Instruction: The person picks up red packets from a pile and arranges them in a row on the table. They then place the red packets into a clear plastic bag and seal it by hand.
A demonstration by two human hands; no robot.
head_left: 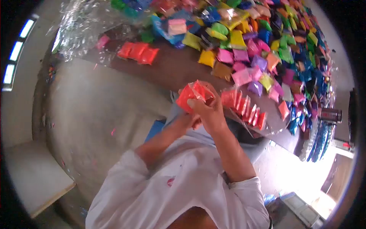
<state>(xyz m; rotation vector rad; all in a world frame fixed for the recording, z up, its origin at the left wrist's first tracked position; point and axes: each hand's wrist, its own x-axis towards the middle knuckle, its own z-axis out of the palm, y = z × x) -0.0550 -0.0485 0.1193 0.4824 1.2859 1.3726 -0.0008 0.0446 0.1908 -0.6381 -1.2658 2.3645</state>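
Red plastic-wrapped packets (pixel 189 94) are held up over the table's near edge, in front of my chest. My right hand (pixel 207 108) grips them from the right, thumb across their front. My left hand (pixel 190 119) is below and behind them, its fingers mostly hidden by the packets and the right hand. A row of red packets (pixel 246 107) stands on the table just right of my hands. Another group of red packets (pixel 138 52) lies flat on the table at the upper left.
A large heap of many-coloured packets (pixel 263 49) covers the brown table (pixel 171 70). Clear plastic wrapping (pixel 82 28) is piled at the upper left. A dark can-like object (pixel 331 115) is at the right. Something blue (pixel 154 129) shows beside my lap.
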